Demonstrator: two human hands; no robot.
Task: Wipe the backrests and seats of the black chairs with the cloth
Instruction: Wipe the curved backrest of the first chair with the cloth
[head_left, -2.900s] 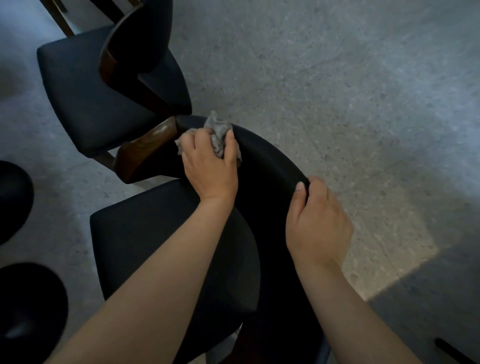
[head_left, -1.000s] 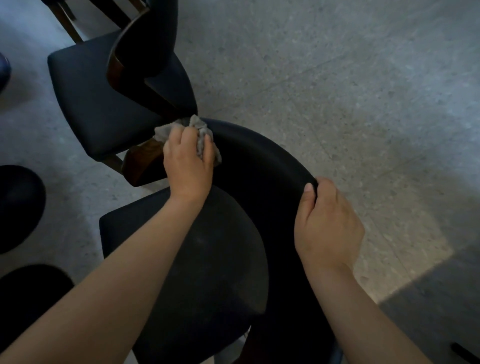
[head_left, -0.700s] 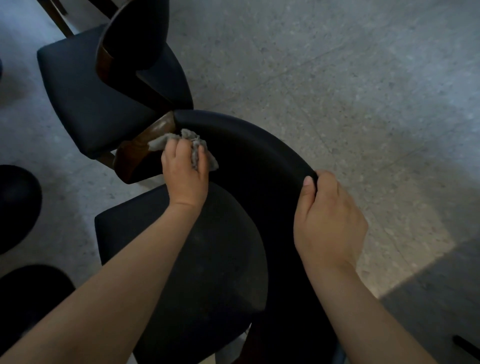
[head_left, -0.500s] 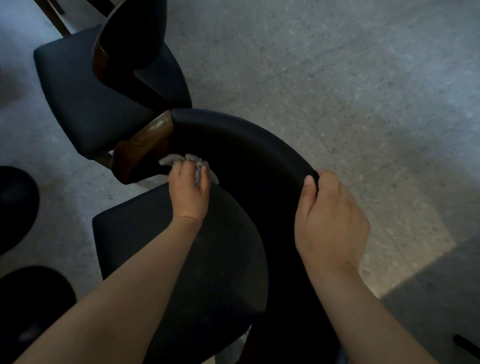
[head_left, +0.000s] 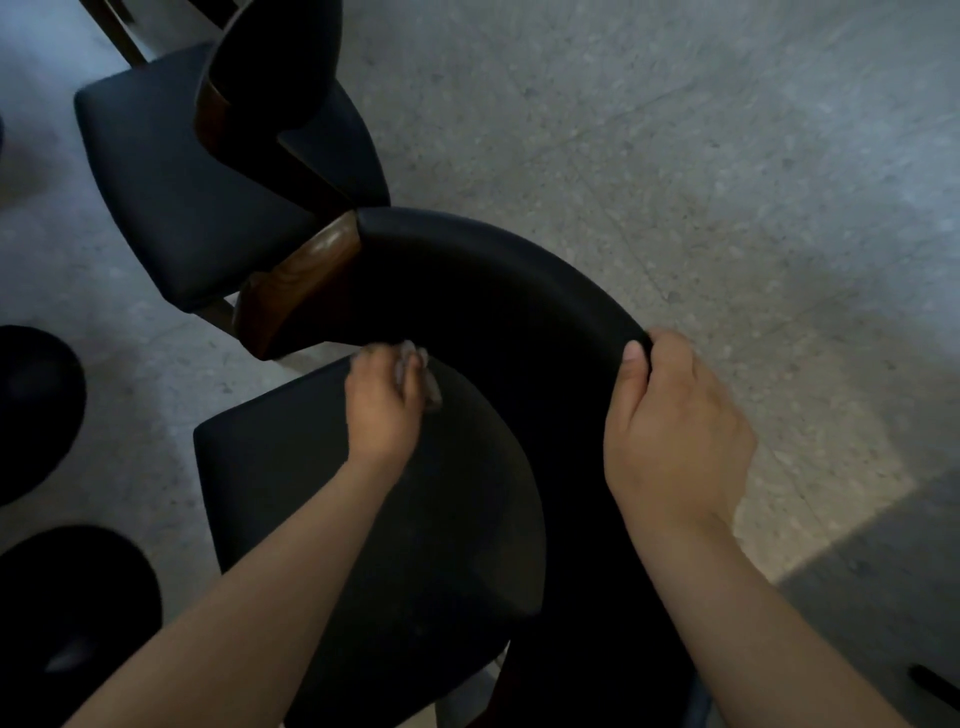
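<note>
Holding the cloth (head_left: 429, 385) in curled fingers, the left hand (head_left: 382, 410) presses it low against the backrest (head_left: 493, 280). The right hand (head_left: 675, 431) grips the backrest's top edge.

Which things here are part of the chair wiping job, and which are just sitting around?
In the job:
cloth in the left hand
near chair's backrest, gripped by the right hand
its seat
second black chair

Just there:
dark round object at left, another below it, unidentifiable
small dark item on the floor
</note>
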